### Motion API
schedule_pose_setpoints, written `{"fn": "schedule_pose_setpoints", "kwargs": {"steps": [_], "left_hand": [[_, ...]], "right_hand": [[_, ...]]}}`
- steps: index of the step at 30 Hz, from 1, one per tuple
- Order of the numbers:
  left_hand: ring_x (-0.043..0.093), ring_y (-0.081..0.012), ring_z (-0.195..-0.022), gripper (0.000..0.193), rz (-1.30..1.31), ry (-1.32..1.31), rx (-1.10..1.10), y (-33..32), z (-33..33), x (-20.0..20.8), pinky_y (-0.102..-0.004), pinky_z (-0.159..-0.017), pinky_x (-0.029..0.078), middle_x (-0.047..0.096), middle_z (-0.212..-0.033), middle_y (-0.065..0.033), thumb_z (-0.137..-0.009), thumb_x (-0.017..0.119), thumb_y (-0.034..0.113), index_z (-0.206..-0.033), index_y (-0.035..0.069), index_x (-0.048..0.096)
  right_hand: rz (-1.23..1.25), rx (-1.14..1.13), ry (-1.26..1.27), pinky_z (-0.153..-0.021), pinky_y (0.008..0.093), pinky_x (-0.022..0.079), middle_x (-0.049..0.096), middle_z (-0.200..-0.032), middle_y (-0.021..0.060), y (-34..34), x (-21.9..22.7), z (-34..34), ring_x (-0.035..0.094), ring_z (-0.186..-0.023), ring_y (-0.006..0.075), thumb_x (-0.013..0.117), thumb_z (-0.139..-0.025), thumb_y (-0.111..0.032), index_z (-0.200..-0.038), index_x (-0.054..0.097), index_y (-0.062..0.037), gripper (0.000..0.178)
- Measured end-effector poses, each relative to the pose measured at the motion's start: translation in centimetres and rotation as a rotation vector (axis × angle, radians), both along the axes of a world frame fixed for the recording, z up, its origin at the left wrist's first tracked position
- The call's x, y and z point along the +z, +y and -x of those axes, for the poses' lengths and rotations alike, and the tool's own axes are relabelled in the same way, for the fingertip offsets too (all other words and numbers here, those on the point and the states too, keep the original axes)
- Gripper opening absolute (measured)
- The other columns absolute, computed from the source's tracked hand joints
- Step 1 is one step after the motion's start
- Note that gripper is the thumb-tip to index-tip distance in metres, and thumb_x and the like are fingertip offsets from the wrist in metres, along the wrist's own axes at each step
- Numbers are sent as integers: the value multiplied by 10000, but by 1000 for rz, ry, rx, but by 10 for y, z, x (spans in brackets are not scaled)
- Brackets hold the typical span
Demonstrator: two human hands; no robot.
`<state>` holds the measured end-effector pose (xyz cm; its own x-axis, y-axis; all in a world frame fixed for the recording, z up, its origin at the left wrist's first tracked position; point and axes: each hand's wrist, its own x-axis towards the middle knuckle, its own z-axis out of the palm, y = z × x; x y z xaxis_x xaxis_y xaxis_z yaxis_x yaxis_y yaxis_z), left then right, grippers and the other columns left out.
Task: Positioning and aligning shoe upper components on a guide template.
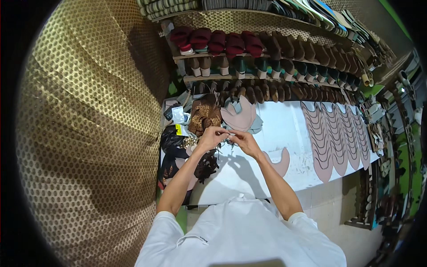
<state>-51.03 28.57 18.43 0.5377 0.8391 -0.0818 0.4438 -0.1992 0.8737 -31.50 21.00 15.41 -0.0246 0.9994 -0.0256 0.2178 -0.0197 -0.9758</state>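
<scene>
Left hand [214, 138] and right hand [244, 141] hovering over tabletop [275, 133], fingers pinching narrow; cannot tell what is between. Pink pieces [236, 117] lying just beyond, dark strips [207, 167] lying near left hand. Likely risk: tiny item, if held, slipping from fingertip-only grip, getting lost among strips.

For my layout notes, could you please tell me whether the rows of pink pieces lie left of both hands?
No, the pink rows lie on the white table, to the right of the right hand.
</scene>
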Motion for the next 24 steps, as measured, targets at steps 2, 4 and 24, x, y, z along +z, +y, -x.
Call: {"fn": "schedule_pose_setpoints", "kwargs": {"steps": [2,4,24], "left_hand": [[673,-145,-728,282,15,-48,-24,-3,4,-13,-328,-702,540,768,-827,-133,-905,768,222,-1058,-14,789],[649,-134,-707,306,2,4,-101,-8,6,-19,-320,-676,525,757,-803,-110,-921,776,271,-1055,-4,796],[599,-88,-743,347,363,-124,-104,-51,15,-89,-277,-677,505,725,-861,-23,-1006,719,272,-1170,-32,761]], "right_hand": [[148,7,76,-834,333,548,778,-966,102,-6,-7,-9,703,-893,175,728,-989,-365,-1234,748,6,445],[166,-20,93,-803,318,537,758,-900,61,-11,-15,-19,675,-834,143,735,-987,-351,-1124,793,-5,376],[235,-212,-79,-672,266,392,573,-812,-29,-51,2,-93,421,-746,87,642,-1050,-352,-1094,737,-5,363]]}}
